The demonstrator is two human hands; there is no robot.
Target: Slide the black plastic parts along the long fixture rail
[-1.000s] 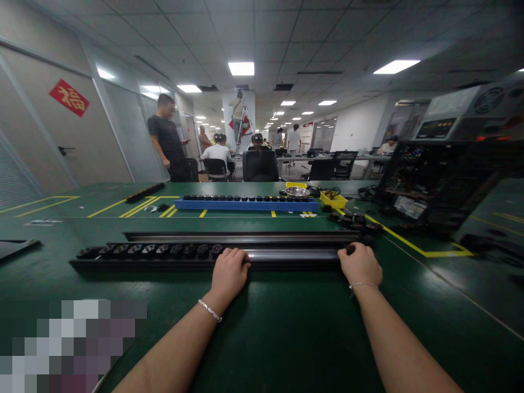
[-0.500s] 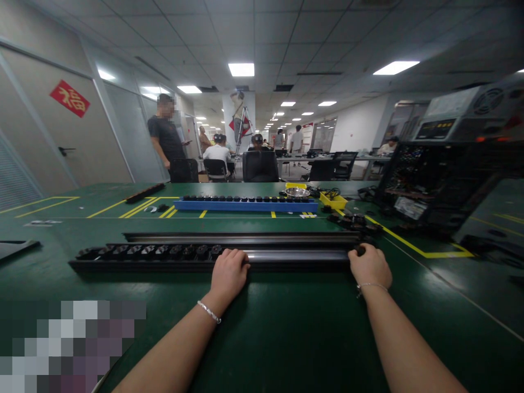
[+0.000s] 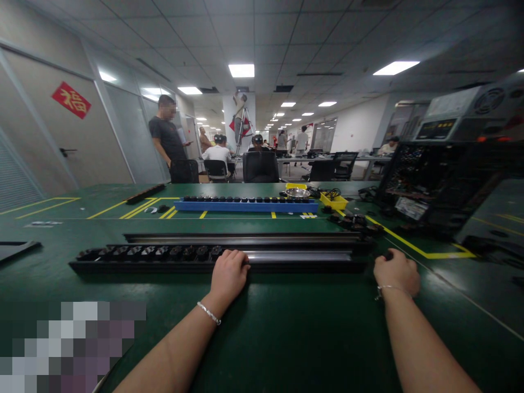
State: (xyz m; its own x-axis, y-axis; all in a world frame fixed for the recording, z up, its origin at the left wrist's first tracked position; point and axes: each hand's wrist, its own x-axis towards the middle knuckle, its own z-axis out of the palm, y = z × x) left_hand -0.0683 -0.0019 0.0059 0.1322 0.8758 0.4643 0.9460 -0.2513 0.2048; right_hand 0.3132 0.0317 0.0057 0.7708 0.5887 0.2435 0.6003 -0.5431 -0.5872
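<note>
A long black channel (image 3: pixel 295 267) lies crosswise before me, with a row of black socket-like modules (image 3: pixel 161 250) in its left half and a bare shiny inside to the right. My left hand (image 3: pixel 231 267) has its fingers curled over the channel near its middle, by the last module. Off the channel's right end, my right hand (image 3: pixel 399 271) is closed on a small black part (image 3: pixel 387 254), mostly hidden by the fingers. Just behind the channel runs a second long dark rail (image 3: pixel 245 238).
Farther back lies a blue rail (image 3: pixel 245 206) bearing black modules. Near it are a yellow bin (image 3: pixel 333 201), a metal bowl (image 3: pixel 297 192) and loose black parts (image 3: pixel 356 222). An opened computer case (image 3: pixel 426 185) stands at right. Several people are in the room beyond.
My right hand has moved right, away from the channel's right end, with the small black part in its fingers. My left hand has stayed in place on the channel.
</note>
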